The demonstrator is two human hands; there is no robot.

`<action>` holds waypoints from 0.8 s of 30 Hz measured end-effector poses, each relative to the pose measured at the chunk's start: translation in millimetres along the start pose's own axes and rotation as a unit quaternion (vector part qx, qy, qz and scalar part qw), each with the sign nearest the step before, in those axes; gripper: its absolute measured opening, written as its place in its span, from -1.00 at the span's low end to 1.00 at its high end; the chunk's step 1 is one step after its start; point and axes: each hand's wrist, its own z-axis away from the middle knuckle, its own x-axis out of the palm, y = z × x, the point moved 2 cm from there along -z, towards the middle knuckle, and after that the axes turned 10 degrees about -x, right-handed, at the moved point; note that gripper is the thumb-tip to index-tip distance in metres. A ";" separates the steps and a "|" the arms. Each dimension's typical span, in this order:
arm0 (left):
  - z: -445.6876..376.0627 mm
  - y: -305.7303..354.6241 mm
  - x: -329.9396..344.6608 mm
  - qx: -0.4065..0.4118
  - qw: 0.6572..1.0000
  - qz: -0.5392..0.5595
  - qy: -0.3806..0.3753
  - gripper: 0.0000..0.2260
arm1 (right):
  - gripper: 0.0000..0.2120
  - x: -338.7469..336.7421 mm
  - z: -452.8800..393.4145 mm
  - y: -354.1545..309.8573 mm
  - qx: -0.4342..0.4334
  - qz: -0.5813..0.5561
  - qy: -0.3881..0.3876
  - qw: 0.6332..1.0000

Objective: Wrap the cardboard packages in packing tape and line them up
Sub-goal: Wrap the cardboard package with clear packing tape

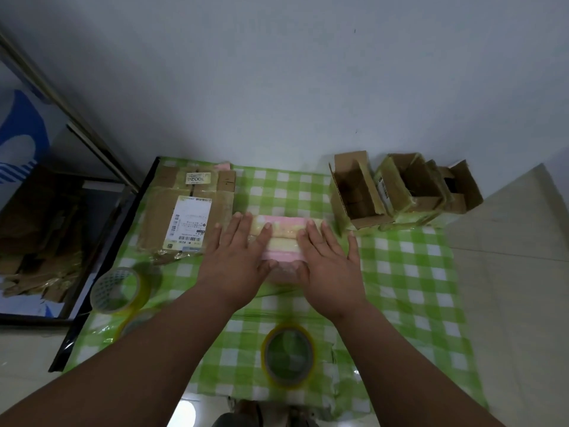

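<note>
A packing tape roll [288, 355] lies nearest on the counter [409, 272]. Beyond it, the left hand [237, 257] and right hand [326, 266] press flat, fingers extended, on the pink-and-yellow package [281, 241] at centre. Smooth the tape outward evenly, keeping the package steady.

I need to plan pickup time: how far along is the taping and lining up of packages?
Looks done: three tape-wrapped boxes stand in a row at the far right. In hand: the left hand and right hand press flat on a pink and yellow package. Left: flattened cardboard packages lie at the far left, apparently still waiting, with tape rolls nearby.
</note>
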 end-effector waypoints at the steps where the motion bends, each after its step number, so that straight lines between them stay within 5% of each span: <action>1: -0.4 -0.1 -0.2 0.005 1.000 0.000 0.000 -0.38 | -0.44 -0.1 -0.1 -1.2 0.003 0.004 -0.004 1.000; 13: -6.0 -1.4 1.1 0.044 0.998 -0.046 -0.025 -0.45 | -0.44 -1.1 1.2 -6.7 0.031 0.010 -0.036 0.999; 17: -3.5 -3.7 -1.8 0.049 0.998 -0.026 -0.023 -0.45 | -0.42 -5.5 3.1 -11.6 0.057 -0.095 0.007 0.994; 24: 6.4 -2.4 -9.8 0.020 0.999 -0.028 0.034 -0.41 | -0.52 -9.2 26.9 -16.6 0.088 -0.100 0.123 0.984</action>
